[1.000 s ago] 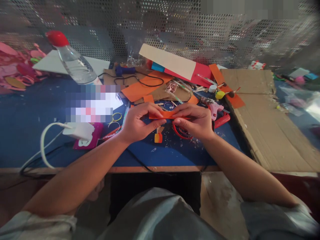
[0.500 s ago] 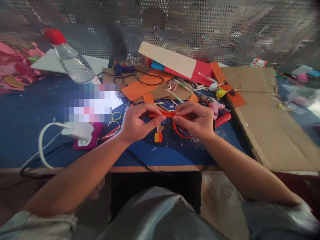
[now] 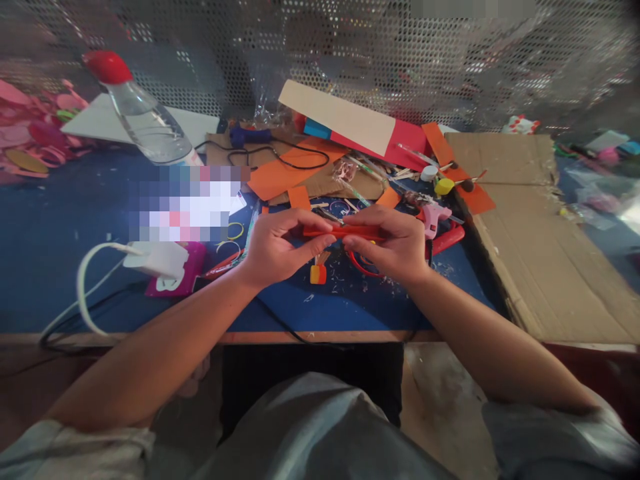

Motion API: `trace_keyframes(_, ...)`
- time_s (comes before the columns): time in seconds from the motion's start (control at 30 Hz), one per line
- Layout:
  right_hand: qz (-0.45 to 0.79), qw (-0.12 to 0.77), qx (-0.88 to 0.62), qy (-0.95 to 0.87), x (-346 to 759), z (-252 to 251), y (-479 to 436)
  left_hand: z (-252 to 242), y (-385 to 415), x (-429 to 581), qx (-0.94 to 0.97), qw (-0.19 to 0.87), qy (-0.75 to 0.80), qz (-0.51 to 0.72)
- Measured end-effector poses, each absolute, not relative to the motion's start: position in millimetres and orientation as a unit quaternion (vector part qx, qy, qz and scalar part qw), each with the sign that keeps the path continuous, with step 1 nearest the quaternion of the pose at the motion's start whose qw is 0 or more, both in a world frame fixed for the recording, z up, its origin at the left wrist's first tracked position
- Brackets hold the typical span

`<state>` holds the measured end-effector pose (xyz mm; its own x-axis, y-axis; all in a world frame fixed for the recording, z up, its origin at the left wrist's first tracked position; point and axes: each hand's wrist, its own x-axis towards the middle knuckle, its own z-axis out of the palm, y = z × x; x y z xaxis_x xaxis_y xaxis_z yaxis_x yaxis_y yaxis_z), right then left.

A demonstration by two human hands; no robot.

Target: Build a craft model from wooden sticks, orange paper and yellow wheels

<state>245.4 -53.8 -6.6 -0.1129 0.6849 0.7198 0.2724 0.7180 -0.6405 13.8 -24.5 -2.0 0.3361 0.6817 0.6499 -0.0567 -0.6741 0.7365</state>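
Note:
A narrow orange-red strip (image 3: 340, 231), perhaps folded paper or foam sheet, stretches between my hands above the table. My left hand (image 3: 285, 245) pinches its left part between thumb and fingers. At the other end my right hand (image 3: 393, 241) grips it the same way, with the strip's far end hidden behind the palm. Just below lies a small yellow-and-orange piece (image 3: 318, 274) with thin sticks at its top. Red-handled scissors, or a similar red loop (image 3: 364, 267), lie partly under my right hand. Beside that hand is a pink glue gun (image 3: 434, 219).
A tilted water bottle (image 3: 150, 127) with a red cap and a white charger (image 3: 156, 259) on a magenta block are at left. Orange sheets (image 3: 290, 170) and a cream sheet (image 3: 340, 119) lie behind my hands. Flat cardboard (image 3: 550, 247) covers the right side.
My fingertips have shifted slightly along the orange-red strip, and the thumbs have moved a little further apart. Both hands still hold it in nearly the same place.

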Motion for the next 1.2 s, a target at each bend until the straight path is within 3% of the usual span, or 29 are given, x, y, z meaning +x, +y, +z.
trace_keyframes(0.4,0.213,0.595,-0.350,-0.691,244.0,0.7,-60.4,-1.3,-25.4,15.9,0.673,0.440,0.213,0.555)
trace_keyframes(0.7,0.285,0.616,-0.356,-0.642,242.1,2.5,-63.0,4.1,-24.2,16.4,0.659,0.434,0.265,0.554)
trace_keyframes(1.2,0.258,0.597,-0.376,-0.660,242.1,3.8,-63.9,3.0,-24.8,17.8,0.669,0.401,0.282,0.558)
